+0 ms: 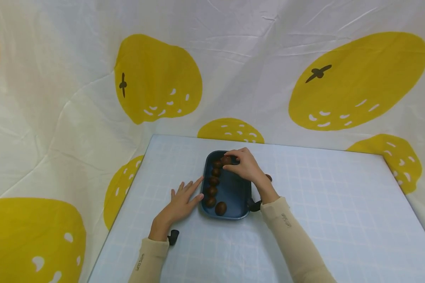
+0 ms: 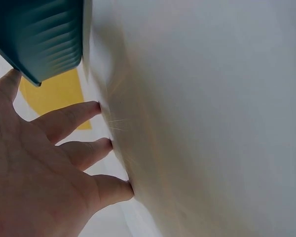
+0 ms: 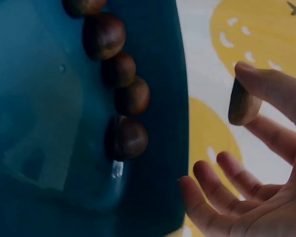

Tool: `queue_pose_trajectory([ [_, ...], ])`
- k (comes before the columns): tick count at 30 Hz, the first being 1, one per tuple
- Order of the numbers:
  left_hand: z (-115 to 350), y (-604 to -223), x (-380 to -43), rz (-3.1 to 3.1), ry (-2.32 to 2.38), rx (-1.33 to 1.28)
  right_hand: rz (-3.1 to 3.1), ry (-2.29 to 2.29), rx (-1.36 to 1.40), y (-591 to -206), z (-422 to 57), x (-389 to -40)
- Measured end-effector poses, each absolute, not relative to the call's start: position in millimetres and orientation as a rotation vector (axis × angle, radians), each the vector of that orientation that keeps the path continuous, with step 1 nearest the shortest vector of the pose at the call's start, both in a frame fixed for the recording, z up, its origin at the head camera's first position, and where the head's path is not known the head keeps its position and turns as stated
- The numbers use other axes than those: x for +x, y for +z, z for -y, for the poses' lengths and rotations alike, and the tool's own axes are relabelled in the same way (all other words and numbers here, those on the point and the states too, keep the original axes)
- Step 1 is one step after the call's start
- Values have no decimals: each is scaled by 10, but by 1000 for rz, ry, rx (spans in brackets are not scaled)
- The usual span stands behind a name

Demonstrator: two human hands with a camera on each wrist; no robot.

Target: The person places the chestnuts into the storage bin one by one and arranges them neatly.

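Observation:
A dark blue tray (image 1: 235,198) stands lengthwise on the table. Along its left side runs a row of several brown chestnuts (image 1: 213,181), and one more chestnut (image 1: 220,208) lies in the near end. Over the tray's far end, my right hand (image 1: 247,165) pinches a chestnut (image 3: 242,104) between thumb and finger; its other fingers are spread in the right wrist view. My left hand (image 1: 178,206) lies to the left of the tray, fingers spread. Its thumb and index finger are at the tray's left wall, and other fingertips touch the table in the left wrist view.
Another chestnut (image 1: 268,177) lies right of the tray, partly hidden behind my right wrist. The pale blue checked tabletop (image 1: 340,212) extends to the right. A white cloth with yellow fruit prints (image 1: 241,90) hangs behind and along the left side.

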State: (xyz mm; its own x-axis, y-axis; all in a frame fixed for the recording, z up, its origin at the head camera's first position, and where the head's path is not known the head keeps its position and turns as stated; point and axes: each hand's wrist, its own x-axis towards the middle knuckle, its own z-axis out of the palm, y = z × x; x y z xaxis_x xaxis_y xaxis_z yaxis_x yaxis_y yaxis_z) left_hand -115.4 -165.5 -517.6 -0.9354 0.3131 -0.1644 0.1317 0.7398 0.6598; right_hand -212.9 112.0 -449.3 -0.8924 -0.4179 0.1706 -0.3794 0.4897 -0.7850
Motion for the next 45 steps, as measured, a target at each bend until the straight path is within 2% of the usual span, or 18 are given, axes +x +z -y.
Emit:
queue_pose_trajectory([
  [6,1654,-5181,-1153,-2679,980,348,-2727,-1284,-782,-4589,-1053,-2188],
  [25,1664,-5143,-1128,-2671,991,337,-2733,-866,-565,-4863,-916,-2255],
  [39,1655,-5132,-1136,-2680,991,338,-2768,-759,-495,-4928,-852,-2256],
  [45,1663,-5132,-1138,-2677,990,339,-2823,-735,-487,-4792,-840,-2200],
])
